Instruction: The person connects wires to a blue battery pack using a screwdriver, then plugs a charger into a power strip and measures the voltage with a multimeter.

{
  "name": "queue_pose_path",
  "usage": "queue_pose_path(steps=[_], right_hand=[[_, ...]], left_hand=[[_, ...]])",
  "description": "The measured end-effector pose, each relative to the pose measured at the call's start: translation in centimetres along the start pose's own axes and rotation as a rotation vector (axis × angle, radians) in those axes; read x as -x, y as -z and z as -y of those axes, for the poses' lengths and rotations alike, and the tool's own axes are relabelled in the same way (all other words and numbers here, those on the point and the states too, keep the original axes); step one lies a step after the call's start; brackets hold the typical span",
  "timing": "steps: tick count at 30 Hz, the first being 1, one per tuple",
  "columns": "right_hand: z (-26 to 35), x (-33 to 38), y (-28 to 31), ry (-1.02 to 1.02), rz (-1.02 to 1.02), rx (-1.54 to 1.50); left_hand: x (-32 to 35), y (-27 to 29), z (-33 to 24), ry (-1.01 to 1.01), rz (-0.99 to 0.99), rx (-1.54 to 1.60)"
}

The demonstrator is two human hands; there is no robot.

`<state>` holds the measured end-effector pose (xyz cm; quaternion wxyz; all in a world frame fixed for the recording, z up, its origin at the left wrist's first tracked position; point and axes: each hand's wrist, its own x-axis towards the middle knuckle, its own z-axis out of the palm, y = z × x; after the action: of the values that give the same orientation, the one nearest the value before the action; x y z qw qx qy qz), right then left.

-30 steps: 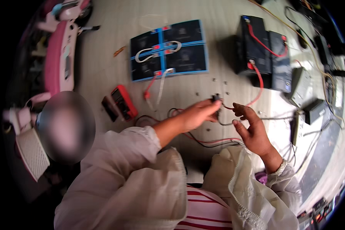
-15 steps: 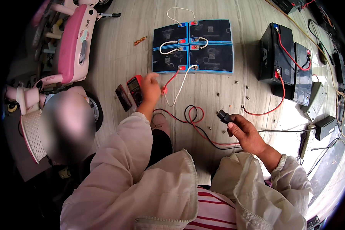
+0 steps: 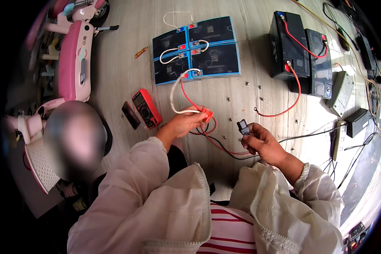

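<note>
While the left hand pinches the red connector, the right hand grips a black plug, probably its mate; they should be aligned squarely before joining.

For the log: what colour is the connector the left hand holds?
Orange-red, on the connector in the left hand; the head view shows it.

Bare pale wooden floor is lying open between the four blue-edged flat batteries and the two upright black batteries. Small loose screws are dotting it. A red multimeter and a trailing red wire are flanking the gap.
</note>
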<state>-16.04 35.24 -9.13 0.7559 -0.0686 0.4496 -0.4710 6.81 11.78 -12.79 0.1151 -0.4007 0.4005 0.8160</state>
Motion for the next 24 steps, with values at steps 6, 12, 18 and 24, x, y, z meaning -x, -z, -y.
queue_pose_path(steps=[6,12,18,24], right_hand=[[-0.2,-3.3,-0.5,0.327,-0.184,0.325],[5.4,-8.1,-2.9,0.582,-0.303,0.634],[5.4,-11.0,-2.6,0.627,-0.165,0.793],[3.9,-13.1,0.0,0.392,0.175,0.461]], left_hand=[[-0.4,-6.3,-1.9,-0.176,-0.174,0.533],[-0.8,-7.7,-2.5,-0.199,-0.233,0.607],[-0.8,-8.1,-2.9,-0.147,-0.297,0.544],[-0.5,-6.3,-2.3,0.005,-0.169,0.467]])
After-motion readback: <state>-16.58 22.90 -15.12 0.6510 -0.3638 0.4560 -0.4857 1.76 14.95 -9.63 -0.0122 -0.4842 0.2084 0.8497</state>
